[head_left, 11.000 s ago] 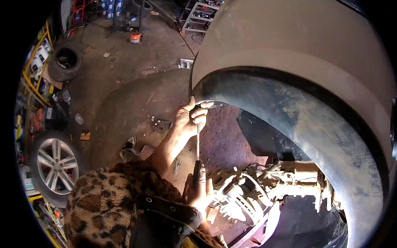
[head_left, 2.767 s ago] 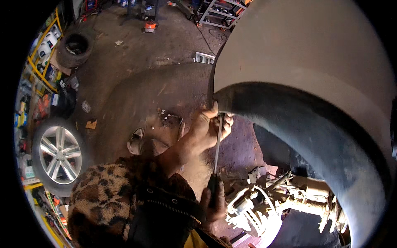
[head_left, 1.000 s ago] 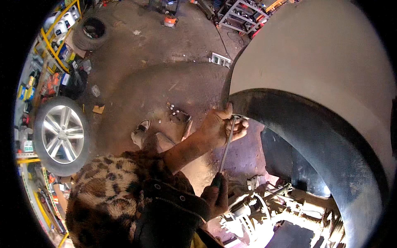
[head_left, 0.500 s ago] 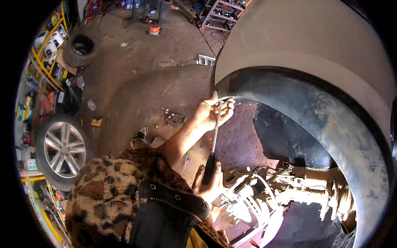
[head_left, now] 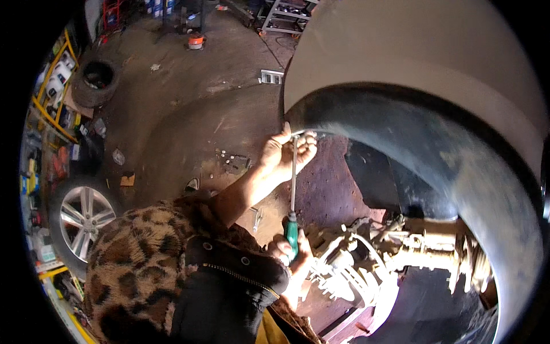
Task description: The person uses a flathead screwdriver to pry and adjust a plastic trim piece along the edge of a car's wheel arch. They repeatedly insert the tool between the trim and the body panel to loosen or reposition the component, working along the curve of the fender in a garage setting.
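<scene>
A long-shafted screwdriver (head_left: 294, 178) stands almost upright in the picture, its tip at the lower edge of the dark wheel arch trim (head_left: 366, 112). My right hand (head_left: 295, 258) is closed round its green and black handle. Higher up, my left hand (head_left: 286, 155) grips the end of the trim, thumb on the outer side and fingers curled beneath, next to the screwdriver's tip. The fastener at the tip is too small to make out. Inside the wheel arch, the brightly lit hub and brake parts (head_left: 344, 269) are exposed beside my right hand.
A light-coloured car body panel (head_left: 412, 46) rises above the trim. On the left lie a wheel with a silver rim (head_left: 86, 218) and a loose tyre (head_left: 96, 77), beside yellow-framed shelves (head_left: 48, 109). Small parts (head_left: 232, 157) and a wrench-like tool (head_left: 257, 219) are on the floor. A tool cart (head_left: 286, 17) stands farther off.
The screwdriver has turned in my right hand: its handle looked dark before and now shows green. My left hand keeps its hold at the trim's end. The whole view has shifted slightly.
</scene>
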Action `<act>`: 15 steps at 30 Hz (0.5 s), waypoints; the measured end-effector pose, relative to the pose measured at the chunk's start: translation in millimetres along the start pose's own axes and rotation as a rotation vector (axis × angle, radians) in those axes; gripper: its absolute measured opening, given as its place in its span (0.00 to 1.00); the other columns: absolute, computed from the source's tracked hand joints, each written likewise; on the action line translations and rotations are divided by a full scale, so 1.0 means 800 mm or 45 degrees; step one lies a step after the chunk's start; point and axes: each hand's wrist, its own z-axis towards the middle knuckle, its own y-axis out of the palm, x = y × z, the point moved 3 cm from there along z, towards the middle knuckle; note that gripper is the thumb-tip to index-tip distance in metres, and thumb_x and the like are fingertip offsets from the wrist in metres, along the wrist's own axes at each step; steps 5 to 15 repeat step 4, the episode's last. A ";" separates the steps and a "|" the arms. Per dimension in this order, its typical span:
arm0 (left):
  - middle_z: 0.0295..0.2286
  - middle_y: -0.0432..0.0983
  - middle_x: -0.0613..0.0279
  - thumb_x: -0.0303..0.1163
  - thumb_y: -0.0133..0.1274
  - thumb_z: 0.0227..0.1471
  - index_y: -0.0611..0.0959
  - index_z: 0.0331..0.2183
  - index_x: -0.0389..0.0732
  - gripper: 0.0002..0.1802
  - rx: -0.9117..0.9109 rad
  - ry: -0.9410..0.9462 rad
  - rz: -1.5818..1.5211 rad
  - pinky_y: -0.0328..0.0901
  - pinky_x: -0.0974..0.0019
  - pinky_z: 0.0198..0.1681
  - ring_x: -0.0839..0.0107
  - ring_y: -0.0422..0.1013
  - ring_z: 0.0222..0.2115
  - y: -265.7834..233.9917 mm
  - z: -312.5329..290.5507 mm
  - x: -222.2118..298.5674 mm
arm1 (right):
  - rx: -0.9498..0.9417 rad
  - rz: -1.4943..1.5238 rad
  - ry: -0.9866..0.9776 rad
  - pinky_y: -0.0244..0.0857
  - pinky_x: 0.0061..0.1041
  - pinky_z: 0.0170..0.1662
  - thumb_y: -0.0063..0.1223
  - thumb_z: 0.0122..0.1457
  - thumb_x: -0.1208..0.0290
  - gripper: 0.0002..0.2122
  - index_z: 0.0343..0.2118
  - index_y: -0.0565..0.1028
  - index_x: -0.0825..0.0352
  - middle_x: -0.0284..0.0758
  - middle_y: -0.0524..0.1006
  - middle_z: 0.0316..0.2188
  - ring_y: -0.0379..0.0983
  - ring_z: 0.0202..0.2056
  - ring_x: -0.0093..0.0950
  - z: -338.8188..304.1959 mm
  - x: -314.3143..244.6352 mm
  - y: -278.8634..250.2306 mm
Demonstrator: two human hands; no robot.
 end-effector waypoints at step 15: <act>0.34 0.69 0.48 0.40 0.56 0.46 0.65 0.46 0.18 0.36 -0.088 -0.014 0.026 0.67 0.66 0.41 0.69 0.67 0.30 -0.018 0.007 0.011 | -0.135 -0.186 0.081 0.52 0.15 0.16 0.45 0.58 0.58 0.22 0.50 0.62 0.68 0.31 0.66 0.16 0.57 0.14 0.18 0.004 -0.002 -0.013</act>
